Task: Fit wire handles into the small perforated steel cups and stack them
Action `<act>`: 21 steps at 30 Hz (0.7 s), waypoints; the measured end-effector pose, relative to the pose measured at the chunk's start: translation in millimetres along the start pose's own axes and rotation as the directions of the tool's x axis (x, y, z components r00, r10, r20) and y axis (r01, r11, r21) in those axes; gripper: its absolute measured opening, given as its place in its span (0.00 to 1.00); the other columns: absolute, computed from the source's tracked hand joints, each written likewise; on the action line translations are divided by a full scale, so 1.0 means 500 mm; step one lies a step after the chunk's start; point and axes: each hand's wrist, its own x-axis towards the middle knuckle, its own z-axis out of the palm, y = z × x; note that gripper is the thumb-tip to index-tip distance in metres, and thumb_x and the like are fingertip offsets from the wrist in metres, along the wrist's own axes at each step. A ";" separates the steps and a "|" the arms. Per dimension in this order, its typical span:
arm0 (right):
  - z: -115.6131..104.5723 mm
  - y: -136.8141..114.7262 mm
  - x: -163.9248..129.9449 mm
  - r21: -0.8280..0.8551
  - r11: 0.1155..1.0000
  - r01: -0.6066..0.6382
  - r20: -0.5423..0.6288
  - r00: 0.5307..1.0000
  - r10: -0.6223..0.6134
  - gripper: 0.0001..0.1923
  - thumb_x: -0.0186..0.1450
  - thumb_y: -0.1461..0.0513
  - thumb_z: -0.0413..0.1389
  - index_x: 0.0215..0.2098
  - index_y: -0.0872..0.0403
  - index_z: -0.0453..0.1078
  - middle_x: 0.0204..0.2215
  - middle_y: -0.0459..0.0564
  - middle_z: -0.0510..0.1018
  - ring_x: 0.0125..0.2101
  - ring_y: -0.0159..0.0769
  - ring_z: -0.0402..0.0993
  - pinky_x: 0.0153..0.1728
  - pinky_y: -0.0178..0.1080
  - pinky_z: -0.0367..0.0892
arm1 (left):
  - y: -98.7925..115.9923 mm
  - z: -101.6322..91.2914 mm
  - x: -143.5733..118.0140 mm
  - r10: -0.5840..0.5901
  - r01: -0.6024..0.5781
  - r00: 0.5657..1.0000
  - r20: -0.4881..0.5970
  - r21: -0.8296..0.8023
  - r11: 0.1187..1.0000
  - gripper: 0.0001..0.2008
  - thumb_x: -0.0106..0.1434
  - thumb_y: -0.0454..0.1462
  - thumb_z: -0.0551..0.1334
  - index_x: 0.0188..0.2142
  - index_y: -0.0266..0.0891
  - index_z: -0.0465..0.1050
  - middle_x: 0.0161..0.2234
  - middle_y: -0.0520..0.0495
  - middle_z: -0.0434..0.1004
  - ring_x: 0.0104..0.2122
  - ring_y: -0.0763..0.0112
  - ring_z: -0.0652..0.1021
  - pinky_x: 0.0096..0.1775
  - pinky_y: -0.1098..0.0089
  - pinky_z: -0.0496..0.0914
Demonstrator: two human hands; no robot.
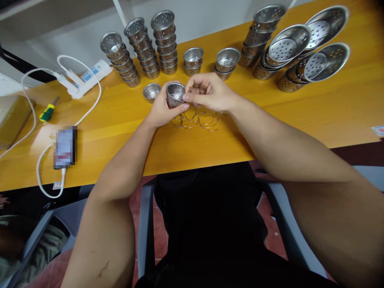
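Note:
My left hand is wrapped round a small perforated metal cup, its open mouth tilted toward me. At the cup's right rim, my right hand has its thumb and fingers pinched together; whatever lies between them is too small to make out. Several thin wire rings rest on the table just below my hands. Another perforated cup stands alone to the left of the held one. Behind my hands are two short stacks of cups, a left stack and a right stack.
Tall cup stacks line the back left of the yellow table. Wider perforated bowls lean in stacks at the back right. A power strip with white cables, a screwdriver and a phone lie to the left.

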 end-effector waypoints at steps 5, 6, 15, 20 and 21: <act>-0.007 0.010 0.002 -0.018 1.000 -0.006 0.020 1.000 0.007 0.41 0.67 0.28 0.89 0.45 0.47 0.78 0.26 0.41 0.77 0.26 0.36 0.71 0.26 0.39 0.70 | -0.013 -0.001 0.002 -0.011 0.011 1.000 0.000 0.005 1.000 0.62 0.66 0.81 0.79 0.82 0.48 0.68 0.71 0.36 0.86 0.72 0.42 0.89 0.82 0.40 0.80; -0.008 0.015 0.004 -0.023 1.000 -0.012 0.021 1.000 0.012 0.41 0.68 0.28 0.88 0.45 0.47 0.78 0.26 0.41 0.77 0.27 0.36 0.72 0.26 0.39 0.71 | -0.013 -0.001 0.003 -0.024 0.024 1.000 -0.001 -0.002 1.000 0.63 0.66 0.82 0.79 0.82 0.48 0.69 0.71 0.36 0.86 0.72 0.42 0.89 0.82 0.41 0.80; -0.006 0.035 0.013 -0.006 1.000 -0.024 0.027 0.999 0.024 0.43 0.66 0.24 0.87 0.45 0.46 0.77 0.27 0.42 0.80 0.26 0.36 0.72 0.28 0.42 0.74 | 0.026 -0.008 0.020 -0.181 0.180 0.984 0.002 -0.092 0.979 0.64 0.56 0.83 0.84 0.75 0.46 0.76 0.66 0.37 0.87 0.67 0.43 0.90 0.79 0.41 0.82; -0.010 0.031 0.010 0.003 1.000 -0.031 0.066 0.997 0.031 0.44 0.65 0.23 0.87 0.45 0.46 0.78 0.27 0.41 0.80 0.27 0.37 0.72 0.30 0.42 0.77 | 0.050 -0.010 0.023 -0.190 0.190 0.982 0.011 -0.083 0.978 0.63 0.57 0.83 0.83 0.74 0.45 0.78 0.67 0.35 0.88 0.68 0.42 0.90 0.79 0.41 0.82; -0.012 0.032 0.009 0.004 1.000 -0.029 0.072 0.997 0.029 0.43 0.66 0.24 0.86 0.46 0.46 0.78 0.27 0.41 0.81 0.28 0.37 0.72 0.30 0.41 0.78 | 0.053 -0.011 0.023 -0.190 0.191 0.982 0.012 -0.078 0.979 0.63 0.57 0.83 0.82 0.74 0.45 0.78 0.67 0.35 0.88 0.68 0.42 0.90 0.80 0.40 0.82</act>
